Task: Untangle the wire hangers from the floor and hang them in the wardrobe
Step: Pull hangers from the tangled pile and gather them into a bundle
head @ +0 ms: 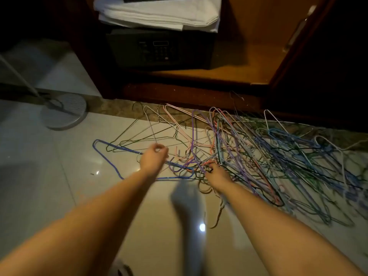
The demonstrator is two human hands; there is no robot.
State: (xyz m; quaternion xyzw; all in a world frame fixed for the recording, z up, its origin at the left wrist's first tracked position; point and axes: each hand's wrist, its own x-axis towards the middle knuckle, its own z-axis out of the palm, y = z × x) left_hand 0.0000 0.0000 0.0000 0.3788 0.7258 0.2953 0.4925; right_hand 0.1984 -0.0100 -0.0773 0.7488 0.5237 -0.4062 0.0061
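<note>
A big tangle of coloured wire hangers (268,152) lies on the tiled floor in front of the open wardrobe (249,56). My left hand (153,158) is curled, pinching the wire of a pale hanger (151,126) that reaches back toward the wardrobe base. A blue hanger (107,156) lies flat just left of that hand. My right hand (216,174) reaches into the near edge of the pile, its fingers curled around a bunch of purple and orange hanger hooks (199,162).
Inside the wardrobe a black safe (159,48) stands with folded white towels (159,12) on top. The wardrobe door (318,46) stands open at right. A round grey stand base (65,112) sits on the floor at left. A blurred grey shape (189,206) lies between my arms.
</note>
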